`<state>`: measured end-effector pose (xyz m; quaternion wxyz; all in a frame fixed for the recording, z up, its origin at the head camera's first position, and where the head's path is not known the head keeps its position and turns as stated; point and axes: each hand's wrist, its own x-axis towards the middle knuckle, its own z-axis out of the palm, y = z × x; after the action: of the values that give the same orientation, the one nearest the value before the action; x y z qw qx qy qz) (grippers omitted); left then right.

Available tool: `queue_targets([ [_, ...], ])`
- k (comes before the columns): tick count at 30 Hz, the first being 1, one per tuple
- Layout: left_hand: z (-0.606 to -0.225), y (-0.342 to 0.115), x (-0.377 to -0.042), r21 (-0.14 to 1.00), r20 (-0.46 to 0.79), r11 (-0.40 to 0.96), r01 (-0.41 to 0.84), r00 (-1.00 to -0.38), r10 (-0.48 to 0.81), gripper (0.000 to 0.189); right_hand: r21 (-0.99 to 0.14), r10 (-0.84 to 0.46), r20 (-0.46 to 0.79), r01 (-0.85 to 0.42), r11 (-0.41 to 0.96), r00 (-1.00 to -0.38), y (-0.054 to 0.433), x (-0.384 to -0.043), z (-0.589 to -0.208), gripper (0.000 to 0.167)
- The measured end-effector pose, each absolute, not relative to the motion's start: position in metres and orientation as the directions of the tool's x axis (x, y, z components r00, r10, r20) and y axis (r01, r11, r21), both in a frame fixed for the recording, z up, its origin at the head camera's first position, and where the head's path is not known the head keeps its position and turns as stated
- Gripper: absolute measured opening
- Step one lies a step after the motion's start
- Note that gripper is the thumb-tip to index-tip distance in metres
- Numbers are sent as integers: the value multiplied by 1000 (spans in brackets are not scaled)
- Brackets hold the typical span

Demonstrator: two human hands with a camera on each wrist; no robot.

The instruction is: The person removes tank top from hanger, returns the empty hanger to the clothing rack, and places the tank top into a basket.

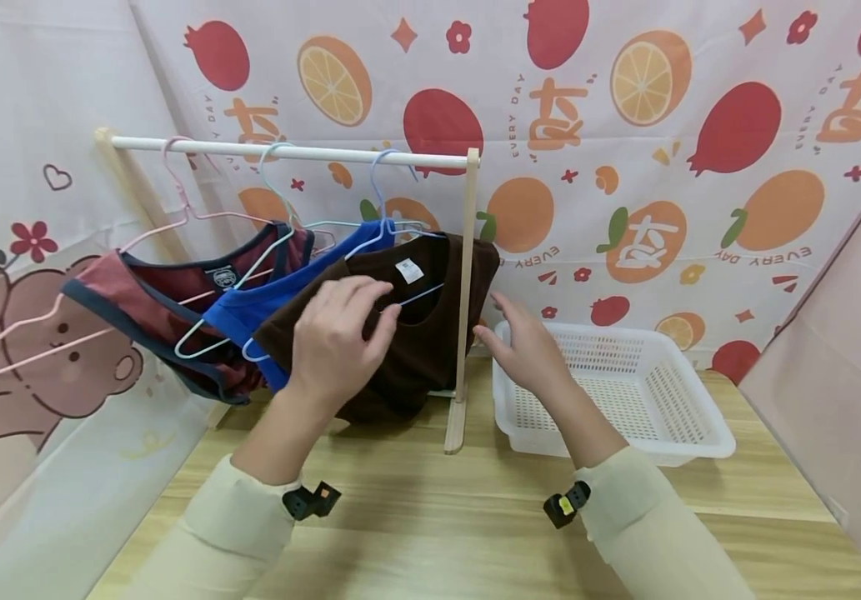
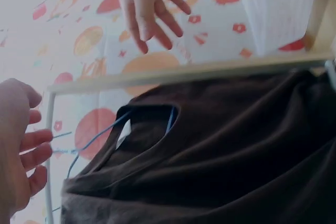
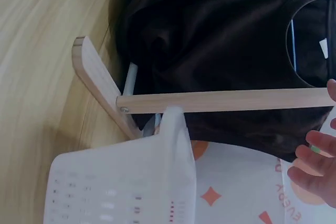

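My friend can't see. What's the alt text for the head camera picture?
A person's left grip is before a brown top hanging on a rack, the right grip beside the rack, both open. A blue top and a reddish top hang to the left, and a white basket sits on the wooden table at right.

Wall cloth [image 1: 588, 183]: "EVERY DAY" [image 1: 516, 115] at 1 o'clock in the head view, beside an orange character [image 1: 554, 114]. Neck label [image 1: 409, 271] on brown shirt [image 1: 400, 354], print [image 1: 223, 277] on red vest [image 1: 152, 312]: illegible.
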<state>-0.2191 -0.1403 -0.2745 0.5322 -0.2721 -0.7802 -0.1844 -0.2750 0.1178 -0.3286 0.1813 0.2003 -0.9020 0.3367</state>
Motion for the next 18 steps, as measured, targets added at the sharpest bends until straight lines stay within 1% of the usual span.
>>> queue_targets([
  [1, -271, -142, -221, 2, 939, 791, 612, -273, 209, 27, -553, -236, 458, -483, 679, -857, 115, -278, -327, 64],
  [2, -268, -144, -224, 12, 943, 803, 596, -274, 190, 28, -569, -236, 454, -483, 665, -859, 113, -281, -325, 64],
  [4, -264, -148, -229, 50, 940, 832, 552, -308, 148, 32, -607, -230, 441, -477, 636, -868, 109, -288, -322, 62],
  [7, -262, -154, -237, 128, 905, 880, 458, -417, 85, 40, -660, -224, 428, -472, 585, -876, 100, -296, -319, 59],
  [10, -261, -160, -244, 197, 839, 918, 345, -543, 24, 48, -693, -224, 434, -482, 536, -872, 91, -303, -316, 56],
  [12, -261, -163, -247, 231, 790, 932, 280, -613, -12, 51, -706, -222, 435, -484, 517, -872, 86, -306, -315, 55],
  [15, -260, -168, -252, 269, 729, 935, 230, -683, -42, 51, -712, -201, 428, -466, 526, -881, 80, -308, -314, 54],
  [18, -257, -170, -256, 288, 701, 931, 223, -712, -46, 45, -710, -176, 422, -445, 545, -889, 77, -310, -313, 53],
])
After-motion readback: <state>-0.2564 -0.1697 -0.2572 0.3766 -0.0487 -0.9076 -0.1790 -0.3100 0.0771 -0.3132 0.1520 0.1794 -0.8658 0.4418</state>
